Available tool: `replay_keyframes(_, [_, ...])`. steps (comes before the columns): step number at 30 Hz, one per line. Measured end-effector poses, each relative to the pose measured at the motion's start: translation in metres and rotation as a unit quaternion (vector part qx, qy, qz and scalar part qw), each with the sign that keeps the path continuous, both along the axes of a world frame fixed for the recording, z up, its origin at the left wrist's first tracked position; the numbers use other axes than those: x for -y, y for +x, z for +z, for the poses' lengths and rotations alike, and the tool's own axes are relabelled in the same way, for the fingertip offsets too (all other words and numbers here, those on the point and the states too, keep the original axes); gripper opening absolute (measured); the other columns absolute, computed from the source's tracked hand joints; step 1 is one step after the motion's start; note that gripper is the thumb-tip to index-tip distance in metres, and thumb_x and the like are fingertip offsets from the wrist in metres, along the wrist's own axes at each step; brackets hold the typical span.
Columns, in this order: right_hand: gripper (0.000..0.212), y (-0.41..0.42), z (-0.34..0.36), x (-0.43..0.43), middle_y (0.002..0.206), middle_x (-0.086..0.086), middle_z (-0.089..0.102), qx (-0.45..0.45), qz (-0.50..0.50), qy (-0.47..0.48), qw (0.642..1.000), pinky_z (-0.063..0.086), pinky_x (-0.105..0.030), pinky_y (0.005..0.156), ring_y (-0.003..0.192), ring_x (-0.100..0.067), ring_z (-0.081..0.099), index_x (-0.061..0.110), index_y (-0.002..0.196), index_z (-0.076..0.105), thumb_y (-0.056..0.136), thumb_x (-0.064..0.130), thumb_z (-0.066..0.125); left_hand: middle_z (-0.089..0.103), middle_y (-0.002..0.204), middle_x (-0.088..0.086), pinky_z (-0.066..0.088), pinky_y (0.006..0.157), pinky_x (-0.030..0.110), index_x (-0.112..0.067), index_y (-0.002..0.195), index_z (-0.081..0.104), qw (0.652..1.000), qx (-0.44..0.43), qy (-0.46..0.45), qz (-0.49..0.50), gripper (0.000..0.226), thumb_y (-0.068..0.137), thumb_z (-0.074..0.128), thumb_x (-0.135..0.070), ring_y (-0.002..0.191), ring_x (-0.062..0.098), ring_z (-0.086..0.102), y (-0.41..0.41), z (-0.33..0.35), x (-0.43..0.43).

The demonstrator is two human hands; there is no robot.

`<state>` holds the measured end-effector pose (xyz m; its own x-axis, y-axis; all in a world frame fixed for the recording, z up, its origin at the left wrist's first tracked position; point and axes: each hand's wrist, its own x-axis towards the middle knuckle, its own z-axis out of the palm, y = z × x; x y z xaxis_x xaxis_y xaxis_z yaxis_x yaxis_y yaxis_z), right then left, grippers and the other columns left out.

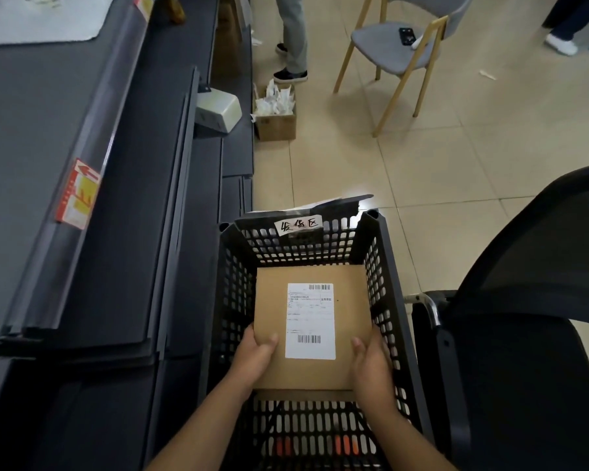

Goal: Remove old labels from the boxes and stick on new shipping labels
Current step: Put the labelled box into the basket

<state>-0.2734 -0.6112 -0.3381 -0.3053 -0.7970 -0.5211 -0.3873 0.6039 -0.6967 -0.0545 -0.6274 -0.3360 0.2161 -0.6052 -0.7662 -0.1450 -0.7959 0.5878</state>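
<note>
A long dark grey worktop (48,130) runs along my left. Beside it stands a black perforated plastic crate (385,253). Inside it is a flat brown cardboard box (351,300), with a white printed shipping label (310,321) on top. My left grip (255,355) and right grip (371,362) each pinch a near corner, thumbs on top.

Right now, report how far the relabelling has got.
Done: the box carries one flat white label, and a floor carton holds white paper scraps, possibly peeled labels. In hand: the left hand and right hand grip the box's near corners inside the black crate. Left: I cannot tell whether that label is old or new, and no other boxes are in view, so the remaining count is unknown.
</note>
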Motion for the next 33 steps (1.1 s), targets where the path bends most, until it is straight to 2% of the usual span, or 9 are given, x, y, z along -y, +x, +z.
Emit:
replay_keyframes(4, [0.053, 0.001, 0.004, 0.0, 0.158, -0.009, 0.041, -0.019, 0.016, -0.011, 1.0, 0.034, -0.041, 0.119, 0.145, -0.026, 0.04, 0.014, 0.156, 0.032, 0.107, 0.023, 0.048, 0.06, 0.137, -0.002, 0.049, 0.106, 0.045, -0.023, 0.153, 0.041, 0.999, 0.022, -0.007, -0.022, 0.057, 0.101, 0.062, -0.034, 0.12, 0.02, 0.059, 0.003, 0.001, 0.001])
replay_keyframes(8, [0.058, 0.001, 0.014, 0.003, 0.154, -0.006, 0.046, -0.042, 0.036, -0.05, 0.997, 0.041, -0.033, 0.111, 0.138, -0.021, 0.048, 0.014, 0.157, 0.032, 0.104, 0.015, 0.054, 0.062, 0.135, 0.0, 0.051, 0.098, 0.034, -0.018, 0.147, 0.047, 0.987, 0.12, -0.053, -0.095, 0.05, 0.101, 0.061, -0.028, 0.116, 0.017, 0.059, 0.003, 0.014, 0.006])
replay_keyframes(11, [0.064, -0.003, 0.026, 0.003, 0.156, -0.005, 0.041, -0.089, 0.111, -0.063, 0.988, 0.039, -0.03, 0.111, 0.139, -0.02, 0.046, 0.014, 0.156, 0.033, 0.099, 0.013, 0.062, 0.063, 0.131, 0.001, 0.056, 0.094, 0.038, -0.018, 0.143, 0.05, 0.971, 0.193, -0.076, -0.122, 0.044, 0.101, 0.055, -0.031, 0.112, 0.018, 0.062, 0.0, 0.029, 0.003])
replay_keyframes(13, [0.067, -0.002, 0.038, 0.005, 0.162, -0.001, 0.032, -0.125, 0.171, -0.071, 0.975, 0.035, -0.028, 0.114, 0.144, -0.017, 0.039, 0.014, 0.157, 0.032, 0.098, 0.015, 0.063, 0.065, 0.119, 0.0, 0.059, 0.084, 0.037, -0.021, 0.13, 0.056, 0.957, 0.235, -0.098, -0.137, 0.032, 0.1, 0.053, -0.033, 0.099, 0.014, 0.063, 0.0, 0.044, 0.003])
replay_keyframes(15, [0.064, -0.004, 0.05, 0.007, 0.161, 0.003, 0.033, -0.154, 0.237, -0.093, 0.955, 0.039, -0.028, 0.112, 0.143, -0.014, 0.039, 0.016, 0.156, 0.034, 0.098, 0.016, 0.062, 0.064, 0.117, -0.003, 0.059, 0.078, 0.036, -0.02, 0.131, 0.056, 0.941, 0.267, -0.13, -0.163, 0.036, 0.098, 0.053, -0.034, 0.092, 0.01, 0.063, -0.002, 0.06, 0.004])
replay_keyframes(19, [0.055, -0.01, 0.085, 0.011, 0.152, 0.009, 0.043, -0.175, 0.335, -0.127, 0.917, 0.047, -0.027, 0.101, 0.132, -0.01, 0.045, 0.023, 0.152, 0.038, 0.1, 0.022, 0.058, 0.055, 0.137, -0.005, 0.053, 0.081, 0.032, -0.021, 0.146, 0.049, 0.898, 0.33, -0.179, -0.23, 0.048, 0.1, 0.05, -0.036, 0.106, 0.012, 0.06, -0.008, 0.096, -0.002])
replay_keyframes(24, [0.056, -0.02, 0.13, 0.009, 0.149, 0.013, 0.045, -0.203, 0.384, -0.168, 0.885, 0.047, -0.029, 0.105, 0.133, -0.009, 0.044, 0.028, 0.153, 0.037, 0.1, 0.035, 0.055, 0.056, 0.137, -0.009, 0.051, 0.088, 0.029, -0.024, 0.146, 0.048, 0.849, 0.386, -0.247, -0.262, 0.047, 0.101, 0.051, -0.034, 0.116, 0.009, 0.057, -0.005, 0.143, -0.015])
replay_keyframes(29, [0.057, -0.028, 0.175, 0.006, 0.145, 0.012, 0.045, -0.21, 0.402, -0.217, 0.865, 0.044, -0.028, 0.106, 0.133, -0.012, 0.045, 0.025, 0.152, 0.038, 0.099, 0.036, 0.055, 0.05, 0.142, -0.012, 0.047, 0.099, 0.029, -0.026, 0.15, 0.042, 0.817, 0.399, -0.313, -0.276, 0.052, 0.1, 0.052, -0.035, 0.127, 0.01, 0.05, 0.003, 0.186, -0.031])
replay_keyframes(33, [0.059, -0.021, 0.211, 0.01, 0.145, 0.016, 0.044, -0.23, 0.41, -0.26, 0.844, 0.042, -0.026, 0.106, 0.133, -0.008, 0.043, 0.028, 0.155, 0.036, 0.099, 0.042, 0.051, 0.048, 0.141, -0.015, 0.044, 0.101, 0.024, -0.027, 0.151, 0.041, 0.795, 0.411, -0.355, -0.269, 0.051, 0.102, 0.05, -0.036, 0.126, 0.006, 0.048, 0.01, 0.221, -0.043])
